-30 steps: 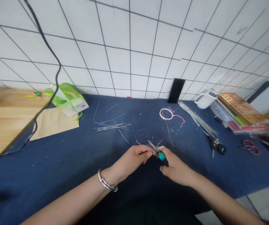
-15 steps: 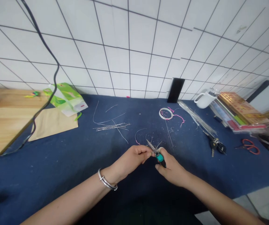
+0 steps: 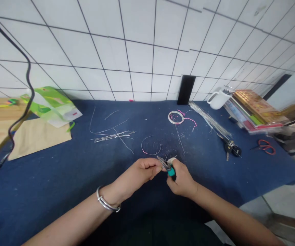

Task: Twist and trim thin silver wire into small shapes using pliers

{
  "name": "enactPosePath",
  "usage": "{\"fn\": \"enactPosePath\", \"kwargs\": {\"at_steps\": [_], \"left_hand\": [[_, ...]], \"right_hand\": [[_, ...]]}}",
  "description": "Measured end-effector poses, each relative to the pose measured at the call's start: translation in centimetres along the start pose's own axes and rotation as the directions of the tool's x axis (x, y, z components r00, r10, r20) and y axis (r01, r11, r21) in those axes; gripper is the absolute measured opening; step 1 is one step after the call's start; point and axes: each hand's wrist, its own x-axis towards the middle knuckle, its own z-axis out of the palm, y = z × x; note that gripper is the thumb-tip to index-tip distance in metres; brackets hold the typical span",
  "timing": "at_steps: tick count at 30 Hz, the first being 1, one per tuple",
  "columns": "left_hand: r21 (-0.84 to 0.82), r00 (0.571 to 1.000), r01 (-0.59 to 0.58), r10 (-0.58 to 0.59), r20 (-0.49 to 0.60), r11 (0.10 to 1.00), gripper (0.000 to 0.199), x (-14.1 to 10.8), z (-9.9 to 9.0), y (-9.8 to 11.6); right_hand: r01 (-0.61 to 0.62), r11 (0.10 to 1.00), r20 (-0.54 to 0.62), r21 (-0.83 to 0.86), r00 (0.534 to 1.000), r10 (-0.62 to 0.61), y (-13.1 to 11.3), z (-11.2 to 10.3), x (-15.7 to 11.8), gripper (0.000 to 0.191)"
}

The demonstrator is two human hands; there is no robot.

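My left hand point(image 3: 142, 172) is closed in a pinch at the front middle of the table, its thumb against the forefinger. Whatever lies between those fingertips is too small to make out. My right hand point(image 3: 183, 179) is wrapped round the teal handles of a pair of pliers point(image 3: 171, 171). The metal jaws point up and left, right at the left fingertips, and whether they touch them I cannot tell. Just beyond both hands lies a curved thin wire with small pink beads point(image 3: 144, 152) on it. Short wire bits lie near the pliers, partly hidden by the right hand.
Loose straight wires point(image 3: 114, 136) lie to the left. A white ring point(image 3: 169, 118) surrounds pink beads. Further right are a wire bundle point(image 3: 211, 121), keys point(image 3: 229, 148), red-handled scissors point(image 3: 266, 147), a white mug point(image 3: 218, 100) and stacked books point(image 3: 257, 109). A green bag point(image 3: 47, 102) is at left.
The whole view has shifted, so the table's things appear further left. My right hand has turned with the pliers, and their handles show less. More of the beaded wire is visible.
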Motion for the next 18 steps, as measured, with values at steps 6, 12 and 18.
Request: {"fn": "enactPosePath", "kwargs": {"at_steps": [6, 12, 18], "left_hand": [[-0.020, 0.999, -0.002, 0.001, -0.045, 1.000, 0.022, 0.0, -0.3, 0.0], [0.143, 0.991, -0.101, 0.112, -0.072, 0.985, 0.021, 0.1, -0.3, 0.6], [0.203, 0.977, -0.189, 0.204, -0.056, 0.961, 0.023, 0.1, -0.1, 0.6]], "right_hand": [[-0.143, 0.985, 0.213, 0.094, 0.970, 0.120, -1.0, -1.9, 1.0, 0.024], [-0.348, 0.863, 0.469, 0.365, 0.870, 0.153, -1.9, -4.4, 1.9, 0.035], [-0.420, 0.777, 0.530, 0.469, 0.838, 0.133, -2.5, -5.3, 2.5, 0.039]]}}
